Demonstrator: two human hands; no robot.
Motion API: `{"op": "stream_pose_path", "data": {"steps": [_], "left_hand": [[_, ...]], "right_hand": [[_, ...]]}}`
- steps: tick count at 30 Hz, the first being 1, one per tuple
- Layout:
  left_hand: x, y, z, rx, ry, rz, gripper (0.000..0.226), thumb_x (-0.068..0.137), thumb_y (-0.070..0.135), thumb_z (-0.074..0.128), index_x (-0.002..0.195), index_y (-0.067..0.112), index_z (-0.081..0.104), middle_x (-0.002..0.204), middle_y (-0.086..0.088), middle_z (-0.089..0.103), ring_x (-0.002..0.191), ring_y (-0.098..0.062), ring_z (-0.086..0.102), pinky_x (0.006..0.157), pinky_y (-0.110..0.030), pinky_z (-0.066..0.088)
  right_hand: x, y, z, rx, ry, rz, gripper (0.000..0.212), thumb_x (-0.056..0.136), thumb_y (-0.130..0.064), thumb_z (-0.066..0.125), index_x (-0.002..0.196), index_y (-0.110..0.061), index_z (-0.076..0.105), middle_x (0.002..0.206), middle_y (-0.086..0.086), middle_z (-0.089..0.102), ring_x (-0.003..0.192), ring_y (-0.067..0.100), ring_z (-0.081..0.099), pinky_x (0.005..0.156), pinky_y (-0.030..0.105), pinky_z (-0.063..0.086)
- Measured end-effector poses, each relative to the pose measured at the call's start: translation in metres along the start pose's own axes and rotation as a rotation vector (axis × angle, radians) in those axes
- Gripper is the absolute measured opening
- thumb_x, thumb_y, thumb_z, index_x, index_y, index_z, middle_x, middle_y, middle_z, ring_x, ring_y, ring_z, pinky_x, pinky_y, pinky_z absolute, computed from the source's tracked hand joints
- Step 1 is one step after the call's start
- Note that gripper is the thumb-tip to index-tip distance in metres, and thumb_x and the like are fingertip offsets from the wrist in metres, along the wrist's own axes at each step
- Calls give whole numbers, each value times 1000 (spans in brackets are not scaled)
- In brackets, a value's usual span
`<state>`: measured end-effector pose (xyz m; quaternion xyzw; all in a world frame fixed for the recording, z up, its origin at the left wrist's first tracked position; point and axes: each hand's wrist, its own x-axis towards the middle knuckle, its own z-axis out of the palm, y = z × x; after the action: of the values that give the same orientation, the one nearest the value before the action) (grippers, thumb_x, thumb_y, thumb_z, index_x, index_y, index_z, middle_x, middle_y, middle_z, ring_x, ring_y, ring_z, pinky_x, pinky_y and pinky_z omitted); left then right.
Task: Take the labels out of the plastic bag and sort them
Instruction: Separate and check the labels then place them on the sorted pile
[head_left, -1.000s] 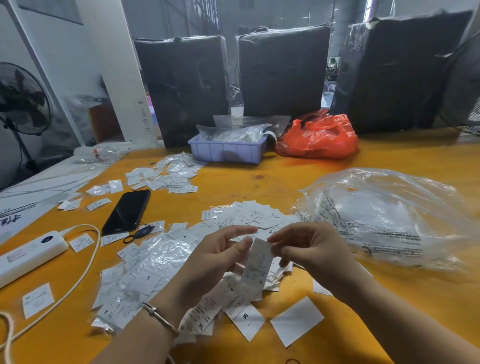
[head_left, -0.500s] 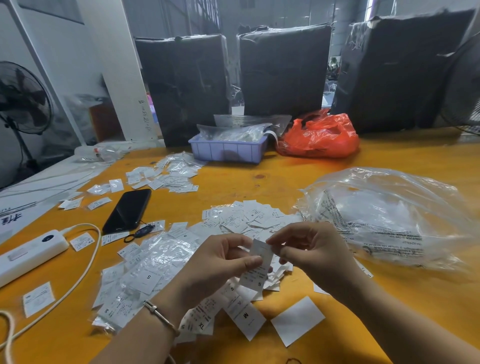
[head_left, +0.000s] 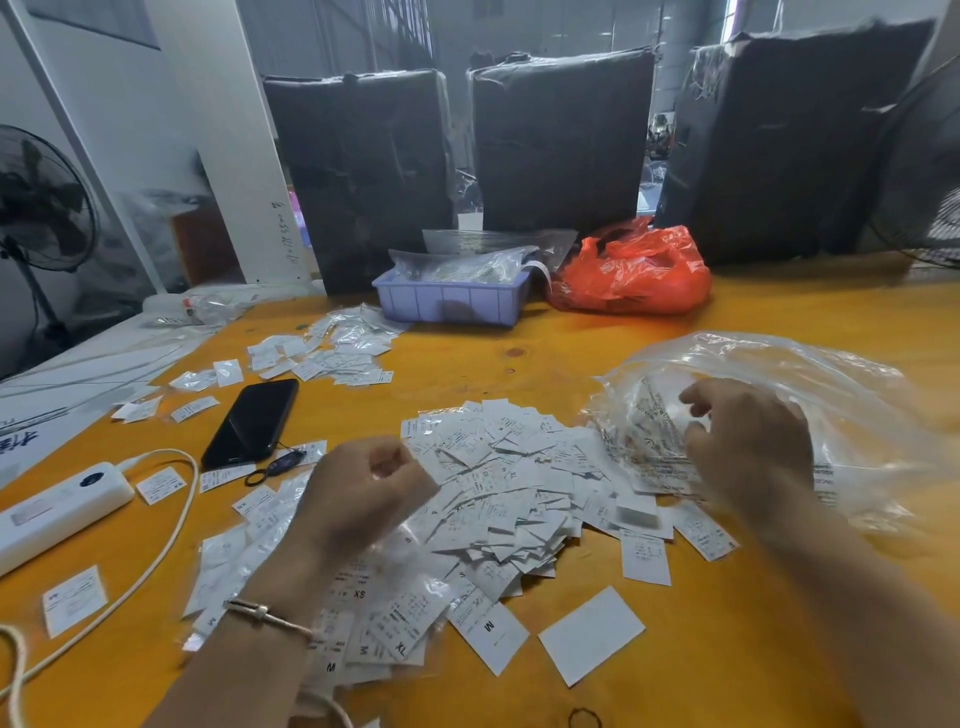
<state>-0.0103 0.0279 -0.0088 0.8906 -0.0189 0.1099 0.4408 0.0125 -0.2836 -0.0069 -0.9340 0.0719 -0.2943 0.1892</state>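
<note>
While the left hand (head_left: 358, 499) is hovering over the near-left part of the label pile, its fingers are curling into a loose fist; motion blur is hiding whether that grip is closing on a label or on nothing, so I cannot tell. A thin bracelet (head_left: 265, 613) is circling that wrist. The right hand (head_left: 748, 441) is reaching to the right, over the near edge of the clear plastic bag (head_left: 810, 374), which is lying crumpled on the right side of the orange desk (head_left: 571, 338). Its fingers are bending and spreading a little apart; whether they are pinching the bag's film or only touching it is lost in the blur.

The labels (head_left: 498, 467) are lying in a broad white heap at the middle of the desk, between the two hands, many overlapping, some showing size letters such as M, XL and XS. A smaller scatter of labels (head_left: 332, 353) is sitting farther away to the left. One blank white card (head_left: 592, 634) is lying apart at the near edge of the heap.

A black phone (head_left: 252, 423) is lying left of the heap, and a white power strip (head_left: 57, 509) with its cable is resting at the far left. A lilac tray (head_left: 447, 304) and an orange bag (head_left: 634, 273) are sitting at the far side, in front of three black wrapped bundles (head_left: 561, 140).
</note>
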Motion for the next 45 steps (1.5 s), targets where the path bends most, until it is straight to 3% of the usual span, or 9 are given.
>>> {"op": "stream_pose_path", "data": {"steps": [4, 7, 10, 14, 17, 21, 27, 40, 45], "left_hand": [[6, -14, -5, 432, 51, -74, 39, 79, 31, 63, 49, 18, 41, 53, 5, 46, 58, -16, 47, 53, -26, 29], [9, -18, -7, 551, 40, -125, 36, 74, 35, 67, 48, 16, 51, 64, 5, 51, 74, -16, 52, 55, -27, 35], [10, -15, -5, 632, -19, -166, 10, 71, 36, 68, 72, 27, 65, 97, 8, 48, 112, -18, 42, 76, -34, 41], [10, -20, -3, 619, -57, -153, 42, 72, 32, 70, 111, 38, 54, 134, 8, 40, 132, -18, 23, 100, -41, 35], [10, -20, 0, 584, 3, -98, 46, 75, 31, 70, 117, 38, 54, 143, 8, 37, 137, -17, 18, 106, -42, 30], [6, -15, 10, 462, 61, -42, 34, 78, 30, 69, 110, 35, 58, 138, 9, 41, 135, -14, 21, 103, -39, 32], [-3, -5, 25, 198, 16, 123, 27, 79, 18, 68, 97, 37, 62, 128, 17, 47, 126, 0, 26, 99, -28, 26], [-9, -3, 33, 100, -118, 237, 18, 86, 21, 68, 92, 38, 67, 114, 24, 56, 118, 10, 41, 102, -27, 39], [-8, -6, 36, 90, -141, 234, 19, 86, 20, 67, 90, 39, 67, 112, 25, 57, 114, 12, 43, 93, -17, 38]], "right_hand": [[10, 20, 9, -262, -198, 90, 48, 81, -14, 64, 127, -20, 57, 126, 4, 58, 117, 29, 49, 93, 42, 36], [11, 27, 15, -362, -294, 93, 40, 87, -30, 61, 127, -26, 55, 129, -1, 55, 119, 23, 48, 90, 39, 37], [11, 30, 19, -355, -230, 85, 25, 88, -24, 60, 112, -28, 64, 119, -3, 62, 111, 23, 55, 88, 37, 36], [13, 31, 23, -291, -152, 110, 20, 87, -12, 58, 93, -27, 71, 105, -2, 68, 104, 24, 57, 89, 38, 32], [13, 32, 26, -271, -119, 98, 17, 87, -13, 60, 84, -25, 71, 95, -1, 68, 97, 24, 57, 85, 37, 30], [15, 34, 31, -205, -32, 85, 14, 85, -6, 60, 85, -18, 67, 88, 1, 66, 89, 26, 55, 75, 34, 21], [16, 34, 34, -409, -194, 90, 35, 90, -21, 54, 125, -23, 51, 116, 0, 54, 109, 22, 49, 82, 36, 32], [13, 35, 28, 2, 169, 47, 6, 78, -6, 70, 80, -11, 73, 81, 9, 68, 80, 34, 60, 71, 35, 29], [18, 33, 34, -275, -209, 137, 51, 87, -31, 62, 135, -19, 47, 130, 4, 54, 120, 27, 47, 92, 41, 35]]}}
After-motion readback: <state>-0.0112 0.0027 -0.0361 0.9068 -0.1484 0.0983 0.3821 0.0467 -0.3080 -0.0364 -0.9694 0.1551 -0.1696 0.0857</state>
